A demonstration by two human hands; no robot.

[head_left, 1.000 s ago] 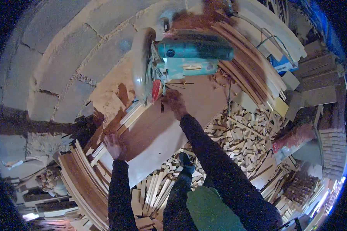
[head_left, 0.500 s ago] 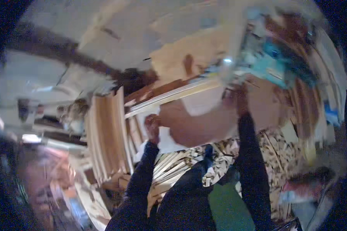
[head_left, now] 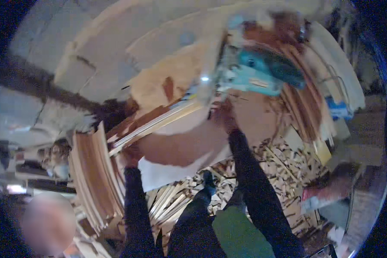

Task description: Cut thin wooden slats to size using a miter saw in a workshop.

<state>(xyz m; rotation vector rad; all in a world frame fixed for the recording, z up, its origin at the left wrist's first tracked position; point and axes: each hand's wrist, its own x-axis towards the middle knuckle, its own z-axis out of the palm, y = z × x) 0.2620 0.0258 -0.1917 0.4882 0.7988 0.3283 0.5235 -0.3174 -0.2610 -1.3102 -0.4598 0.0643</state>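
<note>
Left hand (head_left: 131,155) is sitting at the left end of the pale wood strips (head_left: 157,128), well left of the teal chop saw (head_left: 260,79); fingers are blurring, so can't tell how far they're closing or whether they're gripping. Right hand (head_left: 224,116) is staying close on the saw's near side, toward its blade end; finger gap isn't showing, can't tell what it's holding. Strips are slanting up to the saw's blade end, along the far edge of a wide flat board (head_left: 180,148). Hands are likely spreading apart to steady both ends, the slant lining the strips up with the saw.

Board's near edge is facing away from the saw, wood offcuts (head_left: 288,163) piling past it. Brown slats (head_left: 303,114) are crowding the saw's right; sawdust (head_left: 152,79) is covering ground to its left. Free room is mostly lying over the board, left and near of the saw.
</note>
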